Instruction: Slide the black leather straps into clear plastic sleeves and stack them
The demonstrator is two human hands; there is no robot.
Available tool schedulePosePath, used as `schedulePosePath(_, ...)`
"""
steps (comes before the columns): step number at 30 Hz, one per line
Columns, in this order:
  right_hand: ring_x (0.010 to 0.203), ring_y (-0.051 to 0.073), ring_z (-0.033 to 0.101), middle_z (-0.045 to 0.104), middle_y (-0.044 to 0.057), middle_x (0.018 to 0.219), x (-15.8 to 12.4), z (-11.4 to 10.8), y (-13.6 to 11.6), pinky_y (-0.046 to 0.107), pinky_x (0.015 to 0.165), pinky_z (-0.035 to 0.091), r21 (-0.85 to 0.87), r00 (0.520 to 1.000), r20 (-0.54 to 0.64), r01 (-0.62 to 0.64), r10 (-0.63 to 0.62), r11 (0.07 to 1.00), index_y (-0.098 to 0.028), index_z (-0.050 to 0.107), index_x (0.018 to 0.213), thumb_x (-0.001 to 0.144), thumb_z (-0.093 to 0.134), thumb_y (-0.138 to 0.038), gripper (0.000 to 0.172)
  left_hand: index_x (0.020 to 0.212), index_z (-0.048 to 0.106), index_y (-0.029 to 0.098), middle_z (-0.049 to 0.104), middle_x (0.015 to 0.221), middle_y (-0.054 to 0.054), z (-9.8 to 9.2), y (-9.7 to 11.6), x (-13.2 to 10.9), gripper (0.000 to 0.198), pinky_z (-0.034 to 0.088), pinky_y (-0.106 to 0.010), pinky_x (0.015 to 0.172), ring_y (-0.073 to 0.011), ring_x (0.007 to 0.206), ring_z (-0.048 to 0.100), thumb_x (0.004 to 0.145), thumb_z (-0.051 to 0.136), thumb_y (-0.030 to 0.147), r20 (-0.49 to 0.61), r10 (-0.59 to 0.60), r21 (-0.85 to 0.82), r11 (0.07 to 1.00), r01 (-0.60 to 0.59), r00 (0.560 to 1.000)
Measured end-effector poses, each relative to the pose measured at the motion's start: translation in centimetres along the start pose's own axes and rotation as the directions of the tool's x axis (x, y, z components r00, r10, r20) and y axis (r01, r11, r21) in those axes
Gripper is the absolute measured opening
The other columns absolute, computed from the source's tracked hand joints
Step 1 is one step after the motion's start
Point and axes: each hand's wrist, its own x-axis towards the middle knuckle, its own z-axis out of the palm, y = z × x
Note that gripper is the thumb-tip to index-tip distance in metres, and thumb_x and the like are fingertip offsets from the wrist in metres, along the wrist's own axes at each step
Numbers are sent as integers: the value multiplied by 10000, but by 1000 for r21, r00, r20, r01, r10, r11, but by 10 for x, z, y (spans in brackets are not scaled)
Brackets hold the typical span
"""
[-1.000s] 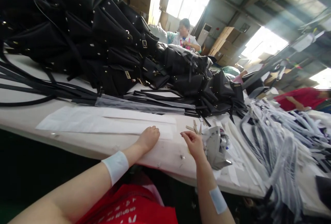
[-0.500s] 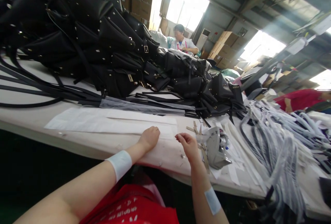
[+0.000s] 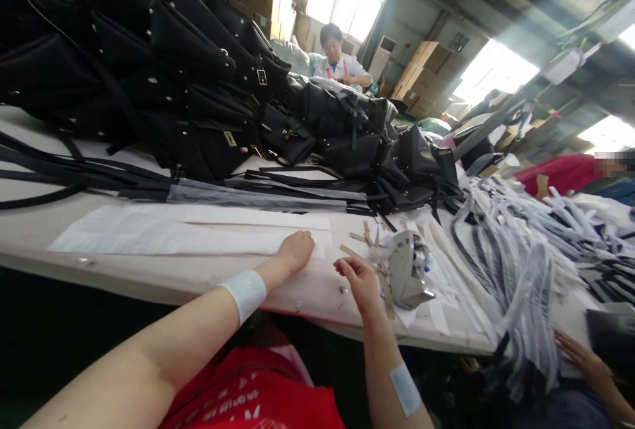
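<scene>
My left hand [image 3: 296,249] is closed, fingers curled down, at the right end of long white translucent sheets [image 3: 133,229] lying flat on the table. Whatever is under its fingers is hidden. A short gap to the right, my right hand [image 3: 358,275] hovers above the table edge with thumb and fingers pinched together. Anything in that pinch is too small to make out. Just beyond it stands a light-grey device [image 3: 409,270] with metal parts, and thin beige strips [image 3: 366,234] fan out beside it.
Black bags [image 3: 208,105] with gold fittings are heaped along the back, with black straps [image 3: 104,174] before them. Plastic-wrapped straps [image 3: 526,283] hang over the table's right side. A co-worker's hand [image 3: 575,350] is by them; another person [image 3: 342,65] works behind the bags.
The view has turned slightly right. My left hand has slid right along the sheets, closer to my right hand, which stays pinched. A co-worker's hand has appeared at lower right.
</scene>
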Motion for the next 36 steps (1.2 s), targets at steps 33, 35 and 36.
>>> schedulePosePath(33, 1004, 222, 633, 715, 60, 1035, -21, 160, -76, 379, 919, 491, 70, 690, 610, 441, -389, 894, -228, 747, 883, 887, 651, -418, 213, 736, 652, 167, 645, 683, -2, -97, -55, -208, 238, 456, -244, 611, -136, 624, 573, 758, 683, 402, -228, -338, -878, 477, -42, 913)
schedulePosePath(35, 852, 197, 637, 708, 38, 859, -32, 196, -86, 343, 820, 500, 143, 625, 703, 342, -339, 929, -218, 747, 821, 916, 615, -427, 264, 793, 717, 164, 709, 788, -40, -106, -69, -240, 224, 494, -258, 655, -163, 688, 629, 778, 668, 382, -260, -378, -840, 542, -16, 889)
schedulePosePath(36, 817, 191, 631, 702, 33, 835, -38, 213, -90, 331, 792, 498, 173, 592, 738, 296, -322, 940, -213, 748, 824, 910, 624, -430, 264, 805, 741, 169, 729, 856, -56, -109, -76, -255, 213, 508, -262, 684, -178, 738, 651, 779, 662, 365, -289, -404, -811, 585, 2, 868)
